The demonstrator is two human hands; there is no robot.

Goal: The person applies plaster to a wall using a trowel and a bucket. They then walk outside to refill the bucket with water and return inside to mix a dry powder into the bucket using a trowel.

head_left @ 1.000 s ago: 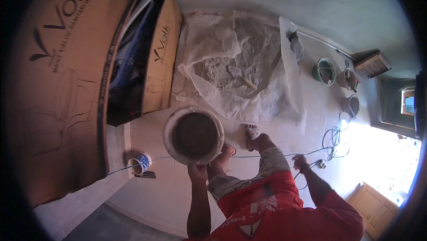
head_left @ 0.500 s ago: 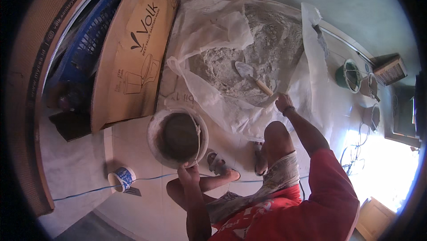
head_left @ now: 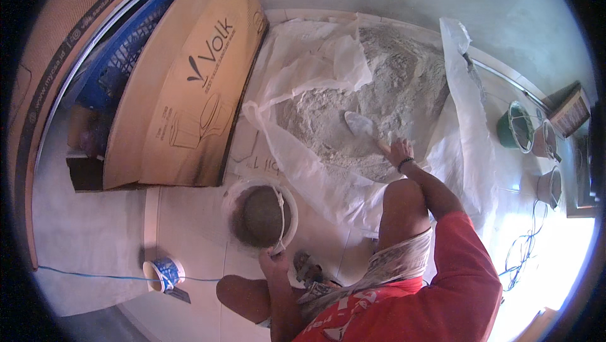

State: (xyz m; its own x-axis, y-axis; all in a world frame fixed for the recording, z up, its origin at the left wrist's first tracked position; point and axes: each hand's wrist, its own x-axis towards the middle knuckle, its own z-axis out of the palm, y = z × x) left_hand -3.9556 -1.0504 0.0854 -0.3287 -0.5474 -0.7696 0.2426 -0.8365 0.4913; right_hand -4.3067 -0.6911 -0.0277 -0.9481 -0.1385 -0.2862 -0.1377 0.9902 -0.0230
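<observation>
1. A tall cardboard carton (head_left: 183, 89), printed with a line drawing, stands on the left with its top gaping; a blue plastic crate (head_left: 110, 83) shows inside the opening.
2. A crumpled white sheet (head_left: 325, 52) is spread on the pale tiled floor (head_left: 189, 222), just right of the carton, its right edge folded upward.
3. A broad heap of grey powder (head_left: 404, 83) lies on the sheet, lumpy and uneven.
4. A pale round bucket (head_left: 291, 211) is at the sheet's near left corner, below the carton. Grey material covers its inside, and a thin handle crosses its right part. Whether its base rests on the floor, I cannot tell.
5. A green pail (head_left: 514, 129) stands well apart at the far right, beside smaller containers.
6. A white and blue tub (head_left: 167, 274) lies tipped on its side at lower left, a thin blue cable (head_left: 95, 274) running to it.
7. The trowel (head_left: 360, 124) lies on the powder, blade pointing away, wooden handle toward the person.
8. The right hand (head_left: 399, 151) is over the end of the trowel's handle; I cannot tell whether its grip is closed round it.
9. The left hand (head_left: 274, 265) has its grip closed on the bucket's near edge, where the thin handle ends.
</observation>
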